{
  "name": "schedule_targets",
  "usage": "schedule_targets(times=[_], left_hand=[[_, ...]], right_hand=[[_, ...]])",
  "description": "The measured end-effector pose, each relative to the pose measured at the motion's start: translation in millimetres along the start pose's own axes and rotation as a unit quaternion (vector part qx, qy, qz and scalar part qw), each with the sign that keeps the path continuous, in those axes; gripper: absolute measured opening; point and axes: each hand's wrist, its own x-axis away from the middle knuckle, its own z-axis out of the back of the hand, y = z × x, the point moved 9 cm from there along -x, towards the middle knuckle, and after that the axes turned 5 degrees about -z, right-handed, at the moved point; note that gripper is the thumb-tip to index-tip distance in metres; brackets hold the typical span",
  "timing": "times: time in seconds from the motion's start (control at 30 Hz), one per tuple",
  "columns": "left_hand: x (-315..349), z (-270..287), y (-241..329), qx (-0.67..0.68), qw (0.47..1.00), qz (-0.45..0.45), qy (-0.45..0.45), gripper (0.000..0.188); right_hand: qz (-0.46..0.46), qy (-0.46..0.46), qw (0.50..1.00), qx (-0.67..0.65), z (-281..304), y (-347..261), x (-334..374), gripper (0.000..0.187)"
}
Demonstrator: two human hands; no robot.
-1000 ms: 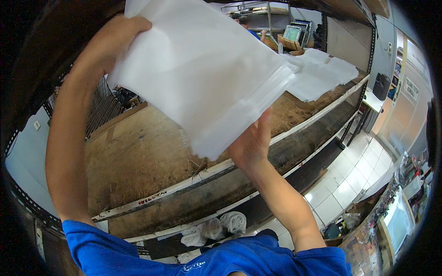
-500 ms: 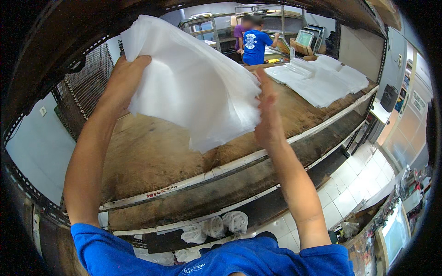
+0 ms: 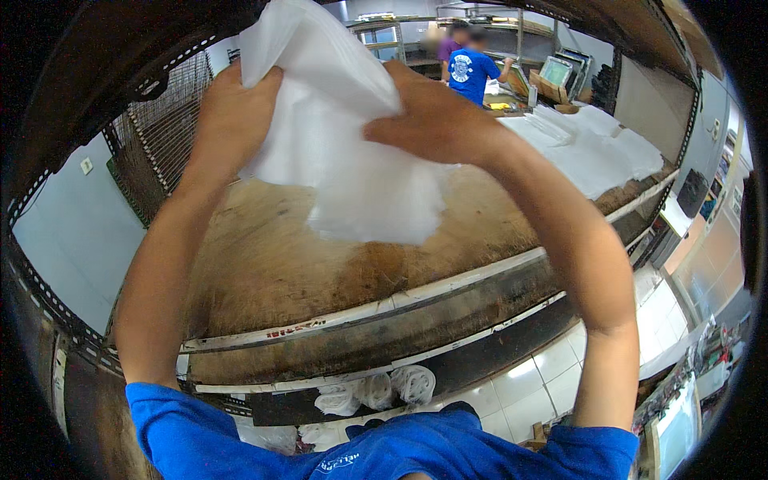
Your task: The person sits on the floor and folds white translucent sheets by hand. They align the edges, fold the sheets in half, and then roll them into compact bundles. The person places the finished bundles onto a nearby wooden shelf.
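A floppy stack of thin, translucent white sheets (image 3: 320,136), plastic by their look, hangs raised above the wooden shelf, its lower end fanned and blurred. My left hand (image 3: 234,116) grips the upper left edge, thumb in front. On the opposite side my right hand (image 3: 432,116) holds the upper right edge, the thumb laid across the front and the other fingers partly hidden behind. More white sheets (image 3: 604,152) lie spread in loose piles on the shelf to the right.
The stained wooden shelf (image 3: 280,272) has a pale front rail. Rolled clear plastic (image 3: 412,386) sits on a lower level. A wire rack (image 3: 156,128) stands at left. Two people work at the back, one in a blue shirt (image 3: 472,76). Framed screens (image 3: 556,72) lean behind.
My right hand has moved up and inward from the side of the stack onto its upper right edge. The stack has risen, its lower end now hanging narrower. The view has shifted slightly.
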Motion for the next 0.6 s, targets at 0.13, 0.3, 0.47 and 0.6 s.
schedule_targets(times=[0.13,0.3,0.47,0.6], left_hand=[[15,-9,-36,0.090,0.993,0.070,-0.018,0.055],[66,-40,-77,0.150,0.967,0.142,-0.147,0.067],[121,-70,-85,0.217,0.896,0.244,-0.300,0.069],[131,-94,-82,0.426,0.820,0.269,-0.273,0.062]], right_hand=[[0.079,-0.026,0.981,0.175,34,6,-18,0.043],[0.111,-0.205,0.944,0.234,48,-30,-31,0.034],[0.096,-0.287,0.904,0.302,-13,20,-27,0.047],[0.064,-0.307,0.933,0.176,-2,14,3,0.066]])
